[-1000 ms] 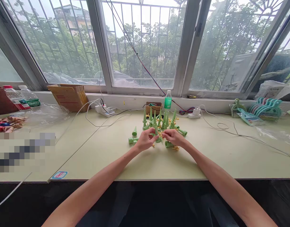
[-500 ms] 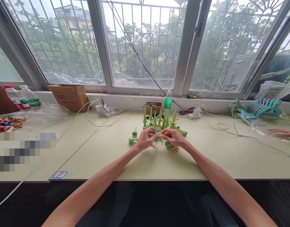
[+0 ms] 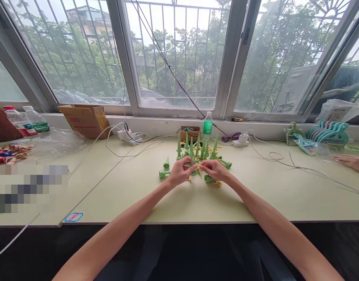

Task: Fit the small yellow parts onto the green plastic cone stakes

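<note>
Head view: another person's hand [image 3: 352, 162] has come onto the table [image 3: 285, 195] at far right; the work here seems undisturbed.
Left hand [image 3: 180, 171] and right hand [image 3: 215, 170], nearly unmoved, meet in narrow pinches on a small yellow piece [image 3: 198, 167], before the green cones [image 3: 207, 149], forearms slanting inward.

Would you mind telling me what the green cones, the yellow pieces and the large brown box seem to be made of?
Green cones: probably moulded plastic, satin, given their even colour and soft highlights.
Yellow pieces: likely plastic too, by their uniform colour; too small to judge finish.
Large brown box: apparently matt cardboard, by its folded flaps.
</note>
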`<state>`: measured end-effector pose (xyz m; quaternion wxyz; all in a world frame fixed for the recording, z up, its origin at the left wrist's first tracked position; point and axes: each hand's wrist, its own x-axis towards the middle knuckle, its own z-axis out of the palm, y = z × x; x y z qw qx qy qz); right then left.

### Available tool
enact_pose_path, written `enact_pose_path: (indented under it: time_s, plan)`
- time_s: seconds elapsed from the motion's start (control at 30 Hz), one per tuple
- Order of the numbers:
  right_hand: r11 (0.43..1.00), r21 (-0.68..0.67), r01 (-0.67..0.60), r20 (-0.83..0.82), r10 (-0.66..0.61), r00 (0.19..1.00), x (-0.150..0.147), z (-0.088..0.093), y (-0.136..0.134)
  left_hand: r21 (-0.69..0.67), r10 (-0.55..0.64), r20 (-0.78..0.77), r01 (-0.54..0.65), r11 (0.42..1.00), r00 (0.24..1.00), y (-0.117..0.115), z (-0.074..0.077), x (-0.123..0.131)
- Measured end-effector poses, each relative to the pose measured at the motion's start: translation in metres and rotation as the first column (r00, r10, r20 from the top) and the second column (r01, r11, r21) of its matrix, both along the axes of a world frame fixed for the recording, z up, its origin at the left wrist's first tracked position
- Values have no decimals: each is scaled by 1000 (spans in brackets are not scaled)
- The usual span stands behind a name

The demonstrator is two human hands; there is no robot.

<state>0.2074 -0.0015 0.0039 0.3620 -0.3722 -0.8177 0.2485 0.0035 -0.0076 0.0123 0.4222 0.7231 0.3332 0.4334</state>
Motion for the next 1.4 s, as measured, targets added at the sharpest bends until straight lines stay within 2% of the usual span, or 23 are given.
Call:
enact_pose_path:
  time_s: [0.2,0.6,0.9,1.13,1.4]
  plan:
    - [998,-41,-45,-48,43,998,1,-1,-1,-2,22,1,-22,1000,1000,-2,2,0]
    - [1000,-14,-1,-3,1,1000,0,-2,-1,7,2,-6,-2,1000,1000,1,-2,0]
    - [998,66,9,76,-14,997,-1,1,-2,79,-9,-41,12,997,999,1,-5,0]
    - [997,72,29,94,-36,995,1,-2,1,168,53,-105,-34,985,993,1,-5,-2]
    - [997,67,36,72,-41,997,1,-1,0,222,103,-99,-79,972,990,4,-7,-1]
